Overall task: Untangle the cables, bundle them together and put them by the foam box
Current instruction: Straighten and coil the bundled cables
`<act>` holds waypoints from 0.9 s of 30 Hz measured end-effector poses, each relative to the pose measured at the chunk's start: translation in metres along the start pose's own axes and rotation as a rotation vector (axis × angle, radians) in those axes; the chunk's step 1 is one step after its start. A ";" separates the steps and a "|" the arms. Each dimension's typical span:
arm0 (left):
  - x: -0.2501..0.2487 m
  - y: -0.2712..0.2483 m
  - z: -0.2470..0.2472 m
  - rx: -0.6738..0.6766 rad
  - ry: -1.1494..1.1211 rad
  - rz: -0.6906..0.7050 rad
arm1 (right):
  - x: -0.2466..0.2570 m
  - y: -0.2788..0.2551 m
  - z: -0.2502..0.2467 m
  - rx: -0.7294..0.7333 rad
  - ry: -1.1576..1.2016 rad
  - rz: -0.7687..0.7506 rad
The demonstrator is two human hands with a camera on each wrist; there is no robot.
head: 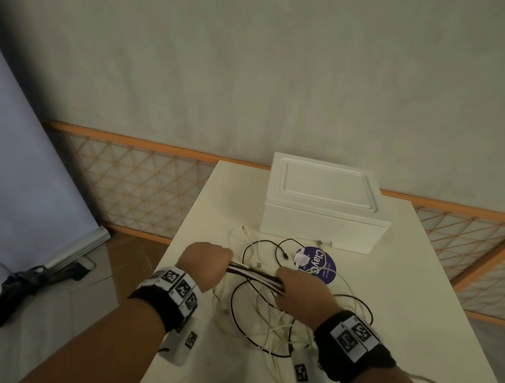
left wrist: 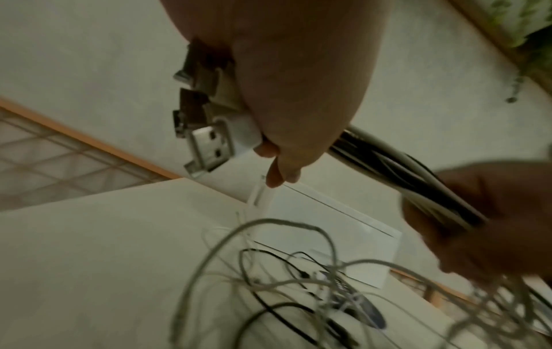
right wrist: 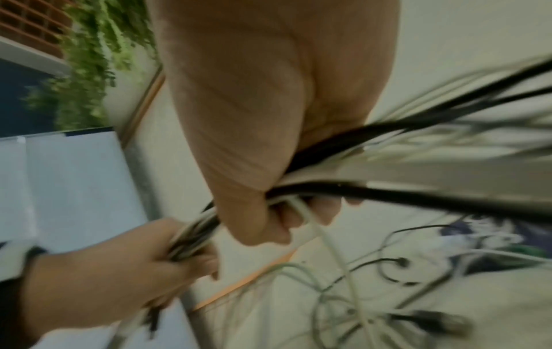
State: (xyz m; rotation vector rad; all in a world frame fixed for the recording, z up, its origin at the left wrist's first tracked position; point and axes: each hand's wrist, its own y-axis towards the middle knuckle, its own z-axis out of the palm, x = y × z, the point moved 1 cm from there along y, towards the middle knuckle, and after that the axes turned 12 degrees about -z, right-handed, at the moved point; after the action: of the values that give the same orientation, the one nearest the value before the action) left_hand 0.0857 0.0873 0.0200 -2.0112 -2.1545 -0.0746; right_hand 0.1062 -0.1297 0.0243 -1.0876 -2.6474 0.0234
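Both hands clench one bunch of cables above the near half of a white table: the left hand is fisted around the end where the plugs are gathered, and the right hand grips the same bunch a little way along, black and white strands pulled into a straight run between them. From the left wrist view, a white USB plug and several darker plugs stick out of the left fist. Below and beyond the right hand, the rest of the cables hang and sprawl in loose, overlapping loops across the tabletop, reaching toward the table's near edge. A round purple sticker lies on the table under some of the loops, just in front of a white foam box, lid on, that stands at the far edge. Behind the table runs an orange-framed lattice panel along a pale wall.
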 end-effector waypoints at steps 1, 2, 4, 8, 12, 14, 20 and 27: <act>0.009 -0.001 0.002 0.018 -0.010 -0.031 | -0.012 -0.006 0.002 0.001 -0.024 0.042; 0.019 -0.003 0.003 0.030 -0.010 -0.061 | -0.026 -0.014 0.004 0.009 -0.053 0.096; 0.035 -0.006 0.011 0.056 -0.019 -0.117 | -0.052 -0.031 0.007 0.033 -0.100 0.218; 0.041 -0.008 0.022 0.094 -0.010 -0.150 | -0.086 -0.054 -0.005 -0.041 -0.197 0.376; 0.038 -0.004 0.021 0.079 -0.067 -0.173 | -0.101 -0.074 -0.040 -0.171 -0.378 0.507; 0.038 -0.002 0.018 0.058 -0.099 -0.182 | -0.104 -0.088 -0.063 -0.379 -0.500 0.478; 0.040 0.004 0.023 0.086 -0.149 -0.224 | -0.100 -0.097 -0.078 -0.429 -0.469 0.562; 0.019 -0.005 0.022 0.112 -0.097 -0.206 | -0.027 -0.021 -0.025 -0.175 0.031 -0.017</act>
State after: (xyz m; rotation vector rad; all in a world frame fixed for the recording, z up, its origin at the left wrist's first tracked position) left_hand 0.0771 0.1098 0.0019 -1.7621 -2.3634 0.1143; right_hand 0.1165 -0.1657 0.0446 -1.1086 -2.6704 -0.2304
